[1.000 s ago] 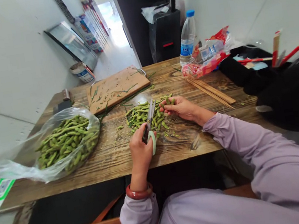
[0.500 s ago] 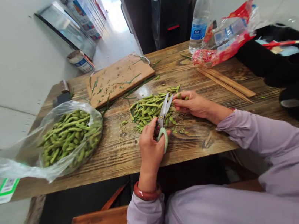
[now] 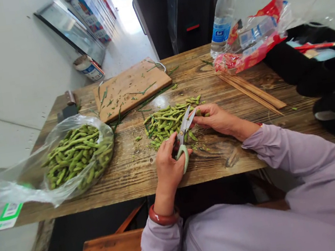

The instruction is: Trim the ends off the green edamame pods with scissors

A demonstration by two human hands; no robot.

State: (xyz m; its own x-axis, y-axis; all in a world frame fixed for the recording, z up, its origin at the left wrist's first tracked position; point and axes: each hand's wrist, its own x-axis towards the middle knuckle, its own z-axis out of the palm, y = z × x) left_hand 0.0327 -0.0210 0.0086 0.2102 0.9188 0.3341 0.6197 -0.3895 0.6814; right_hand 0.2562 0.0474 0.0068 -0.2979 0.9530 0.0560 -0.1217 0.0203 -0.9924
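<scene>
My left hand (image 3: 169,158) is closed around the pale green handles of a pair of scissors (image 3: 182,133), whose blades are parted and point up and to the right. By the blade tips, my right hand (image 3: 213,119) pinches a green soybean pod (image 3: 199,113), partly covered by the fingers. Beneath the scissors lies a loose heap of green pods (image 3: 164,124) on the wooden table (image 3: 135,164), with small trimmed bits around it. To the left, a clear plastic bag (image 3: 58,133) stands with its mouth spread, holding many more pods (image 3: 74,156).
A wooden cutting board (image 3: 133,88) with green scraps lies behind the heap. A cleaver (image 3: 68,106) rests at the back left. At the right are wooden chopsticks (image 3: 250,92), a water bottle (image 3: 223,20) and a red and clear plastic package (image 3: 255,41).
My right hand has shifted slightly, bringing the pod between the scissors' blade tips. The camera view has moved a little. My left hand keeps its hold on the scissors.
</scene>
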